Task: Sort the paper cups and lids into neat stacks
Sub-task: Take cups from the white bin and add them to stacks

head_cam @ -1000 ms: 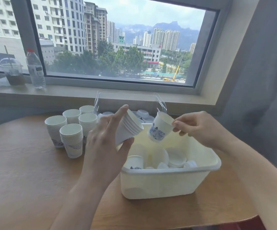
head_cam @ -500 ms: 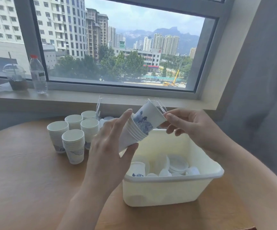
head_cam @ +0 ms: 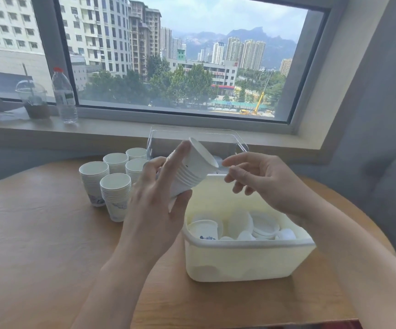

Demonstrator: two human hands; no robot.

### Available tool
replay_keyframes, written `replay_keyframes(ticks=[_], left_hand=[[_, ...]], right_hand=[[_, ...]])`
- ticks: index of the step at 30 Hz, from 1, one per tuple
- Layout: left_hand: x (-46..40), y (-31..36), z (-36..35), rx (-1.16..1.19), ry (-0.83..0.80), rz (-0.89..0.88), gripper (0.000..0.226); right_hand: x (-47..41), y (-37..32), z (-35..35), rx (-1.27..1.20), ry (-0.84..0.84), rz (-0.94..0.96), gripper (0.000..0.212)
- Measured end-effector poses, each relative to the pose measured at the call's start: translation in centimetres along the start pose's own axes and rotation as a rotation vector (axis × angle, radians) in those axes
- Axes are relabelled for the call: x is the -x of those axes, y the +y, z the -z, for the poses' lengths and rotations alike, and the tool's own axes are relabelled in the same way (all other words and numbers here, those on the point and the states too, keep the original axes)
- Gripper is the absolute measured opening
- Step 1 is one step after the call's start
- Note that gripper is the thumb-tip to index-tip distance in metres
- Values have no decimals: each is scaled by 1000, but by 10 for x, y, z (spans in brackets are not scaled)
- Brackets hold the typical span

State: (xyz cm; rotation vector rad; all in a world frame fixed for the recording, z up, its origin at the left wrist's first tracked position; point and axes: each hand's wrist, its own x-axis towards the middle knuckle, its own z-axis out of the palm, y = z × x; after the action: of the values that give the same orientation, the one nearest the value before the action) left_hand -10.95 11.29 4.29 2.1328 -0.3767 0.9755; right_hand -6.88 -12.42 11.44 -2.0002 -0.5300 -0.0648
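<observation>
My left hand grips a tilted stack of nested white paper cups above the near-left corner of a cream plastic tub, mouth pointing up and right. My right hand hovers just right of the stack's mouth with relaxed fingers, holding nothing. Inside the tub lie a loose paper cup with a blue print and several white lids. Several upright stacks of cups stand on the wooden table to the left.
A clear plastic container with white lids stands behind the tub, by the window sill. On the sill at the left are a water bottle and a domed drink cup. A grey curtain hangs at the right.
My right hand pushed the single blue-printed cup into the stack in my left hand and then let go. It now hangs open beside the stack's mouth.
</observation>
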Motion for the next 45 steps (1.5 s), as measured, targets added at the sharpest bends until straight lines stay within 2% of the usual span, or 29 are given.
replay_keyframes(ticks=[2, 6, 9, 12, 17, 23, 27, 29, 31, 34, 38, 45], left_hand=[[1, -3, 3, 12, 7, 28, 87], [1, -2, 7, 11, 29, 73, 89], [1, -1, 8, 11, 10, 62, 96], [1, -2, 7, 15, 1, 47, 97], [-1, -4, 3, 2, -6, 58, 85], [-3, 4, -1, 1, -9, 42, 79], [-3, 9, -7, -12, -8, 32, 83], [-3, 11, -11, -5, -15, 35, 88], [-3, 15, -15, 0, -19, 22, 95], [-4, 20, -18, 9, -23, -17, 101], [-3, 22, -22, 27, -28, -33, 104], [-4, 23, -23, 31, -44, -64, 100]], right_hand=[[-3, 11, -6, 146, -65, -64, 13], [-6, 33, -26, 463, -342, -192, 22], [-9, 42, -38, 523, -485, -224, 21], [-10, 43, -40, 538, -521, -213, 8], [-4, 40, -28, 524, -422, -205, 11], [3, 27, 13, 430, -118, -122, 9], [10, 18, 35, 156, 214, 39, 5], [13, 12, 37, 9, 287, 120, 5], [17, 7, 35, -51, 267, 178, 11], [21, 3, 32, 1, 206, 202, 22], [22, 1, 28, 113, 149, 210, 9], [27, -4, 24, 129, 87, 202, 12]])
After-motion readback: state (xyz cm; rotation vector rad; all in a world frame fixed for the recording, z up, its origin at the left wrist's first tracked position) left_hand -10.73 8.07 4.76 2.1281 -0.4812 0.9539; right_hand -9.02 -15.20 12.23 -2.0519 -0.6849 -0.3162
